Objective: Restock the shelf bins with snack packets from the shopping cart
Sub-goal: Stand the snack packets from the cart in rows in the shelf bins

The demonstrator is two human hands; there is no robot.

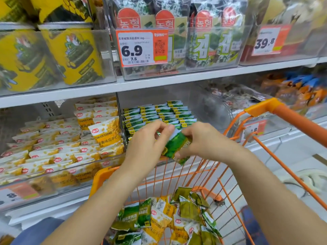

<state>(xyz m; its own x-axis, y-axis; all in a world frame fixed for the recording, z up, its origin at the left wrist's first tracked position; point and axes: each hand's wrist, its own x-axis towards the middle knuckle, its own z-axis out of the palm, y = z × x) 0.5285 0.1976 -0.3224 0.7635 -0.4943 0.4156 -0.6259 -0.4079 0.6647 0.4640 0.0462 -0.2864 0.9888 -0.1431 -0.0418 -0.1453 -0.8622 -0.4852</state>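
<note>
Packets (177,147) pinched by left hand (146,144) and right hand (203,140), just before green bin (157,114) | squared edges, slotted upright behind front row.

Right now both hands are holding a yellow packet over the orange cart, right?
Not quite: the packet is green, not yellow. The head view shows the left hand and right hand both pinching it over the orange cart.

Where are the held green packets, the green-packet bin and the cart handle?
held green packets (177,147), head view, green front face.
green-packet bin (155,114), head view, packet rows inside.
cart handle (299,121), head view, orange bar.
</note>
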